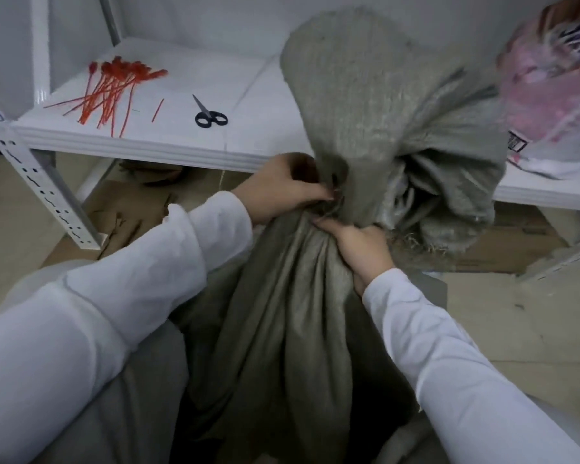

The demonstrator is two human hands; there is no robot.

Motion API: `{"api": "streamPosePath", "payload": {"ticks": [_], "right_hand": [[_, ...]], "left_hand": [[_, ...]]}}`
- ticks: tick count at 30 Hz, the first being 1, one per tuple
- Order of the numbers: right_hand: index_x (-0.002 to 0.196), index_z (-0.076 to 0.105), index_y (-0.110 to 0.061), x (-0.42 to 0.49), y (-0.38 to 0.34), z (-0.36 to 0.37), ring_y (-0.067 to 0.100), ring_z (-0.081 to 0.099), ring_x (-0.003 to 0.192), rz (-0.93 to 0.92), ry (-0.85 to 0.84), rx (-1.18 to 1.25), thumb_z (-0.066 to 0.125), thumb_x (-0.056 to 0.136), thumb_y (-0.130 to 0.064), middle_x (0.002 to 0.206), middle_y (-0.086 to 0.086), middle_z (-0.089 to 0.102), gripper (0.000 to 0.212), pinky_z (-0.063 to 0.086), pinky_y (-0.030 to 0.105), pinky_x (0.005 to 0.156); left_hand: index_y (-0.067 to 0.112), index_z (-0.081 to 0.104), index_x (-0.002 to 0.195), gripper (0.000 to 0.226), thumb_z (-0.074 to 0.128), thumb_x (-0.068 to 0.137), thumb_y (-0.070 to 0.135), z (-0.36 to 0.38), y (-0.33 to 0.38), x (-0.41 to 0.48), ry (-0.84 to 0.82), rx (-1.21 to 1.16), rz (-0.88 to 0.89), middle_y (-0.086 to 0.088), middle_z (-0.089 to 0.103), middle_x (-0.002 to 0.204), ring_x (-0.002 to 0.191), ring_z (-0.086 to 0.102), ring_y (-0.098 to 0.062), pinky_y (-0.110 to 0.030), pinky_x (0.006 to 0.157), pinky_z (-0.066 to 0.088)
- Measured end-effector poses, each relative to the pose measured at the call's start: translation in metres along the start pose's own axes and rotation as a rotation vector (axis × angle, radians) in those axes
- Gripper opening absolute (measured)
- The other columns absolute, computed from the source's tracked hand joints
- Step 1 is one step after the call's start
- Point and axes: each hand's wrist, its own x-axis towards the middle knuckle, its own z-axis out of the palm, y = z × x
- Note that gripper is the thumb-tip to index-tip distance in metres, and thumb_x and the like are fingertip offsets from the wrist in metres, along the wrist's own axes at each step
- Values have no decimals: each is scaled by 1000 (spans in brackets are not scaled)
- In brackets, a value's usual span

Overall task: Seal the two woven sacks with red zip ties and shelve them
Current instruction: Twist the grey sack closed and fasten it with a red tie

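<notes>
Both hands were bunched tight on the grey-green woven sack's (pixel 282 296) gathered neck: left hand (pixel 278 189) pinching just above, right hand (pixel 359 246) gripping below.

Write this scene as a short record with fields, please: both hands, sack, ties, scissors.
left hand: pinches the sack at its gathered neck
right hand: grips the sack just below the neck
sack: upright, top flopped over toward the shelf; no red tie visible
ties: red, loose pile on shelf, left
scissors: on shelf, right of ties
</notes>
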Motion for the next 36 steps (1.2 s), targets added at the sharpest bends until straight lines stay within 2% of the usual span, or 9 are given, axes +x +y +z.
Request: {"api": "streamPosePath", "payload": {"ticks": [2, 7, 11, 14, 16, 20, 24, 30, 36], "right_hand": [[109, 69, -3, 12, 0, -4, 23, 69, 99, 9, 134, 106, 81, 54, -15, 108, 5, 72, 57, 52, 43, 97], [106, 69, -5, 38, 7, -11, 22, 68, 99, -44, 323, 128, 80, 40, -27, 108, 2, 72, 70, 52, 42, 96], [91, 73, -19, 23, 2, 4, 18, 67, 100, -85, 164, -158, 76, 47, -39, 103, -5, 73, 49, 52, 40, 95], [98, 73, -23, 8, -3, 14, 16, 67, 100, -95, -26, -395, 76, 51, -46, 105, -7, 73, 52, 53, 39, 93], [90, 73, -24, 0, -7, 16, 14, 67, 95, -75, -121, -448, 78, 60, -39, 99, -7, 73, 34, 54, 38, 91], [84, 73, -17, -13, -22, 18, 17, 68, 91, 1, -265, -438, 74, 71, -32, 93, 1, 74, 20, 54, 39, 91], [94, 75, -17, -10, -40, -8, 14, 72, 88, 24, -336, -299, 76, 74, -24, 91, -1, 76, 21, 56, 31, 84], [112, 67, -1, 5, -34, -40, 23, 70, 99, 38, -268, -61, 76, 75, -4, 105, 11, 73, 38, 55, 41, 90], [98, 69, -6, 10, -18, -43, 19, 70, 96, 150, -323, -123, 76, 70, 5, 103, 7, 73, 31, 55, 36, 91]], "left_hand": [[10, 58, 118, 82, 75, 45, 45, 8, -2, -8, 2, -17, 2, 4, 65, 102, 97, 61, -8, -18, 82, 47], [19, 29, 139, 114, 73, 40, 55, 50, -31, -42, -143, 179, 66, 0, 45, 139, 128, 45, -15, -36, 109, 38], [24, -2, 150, 139, 81, 43, 56, 77, -61, -43, -176, 391, -28, 0, 17, 155, 143, 20, -17, -39, 117, 25], [23, 26, 142, 117, 80, 44, 55, 82, -74, -37, -82, 223, -29, -2, 41, 142, 133, 41, -16, -41, 109, 38], [17, 41, 134, 94, 77, 54, 48, 89, -74, -36, 8, 125, -70, -2, 52, 131, 124, 51, -16, -39, 104, 43], [13, 49, 126, 49, 54, 82, 35, 98, -64, -33, 265, 139, -149, 9, 47, 115, 117, 45, -7, -11, 93, 26], [4, 59, 119, 38, 64, 81, 3, 87, -56, -25, 428, -17, -107, -9, 61, 119, 116, 55, -20, -19, 96, 36], [19, 60, 108, 53, 67, 63, -7, 76, -55, -19, 86, -208, -203, -3, 63, 118, 111, 58, -22, -42, 97, 49], [6, 55, 129, 67, 64, 67, -19, 69, -55, -17, -189, -135, -237, -6, 60, 128, 118, 55, -21, -34, 102, 45]]}}
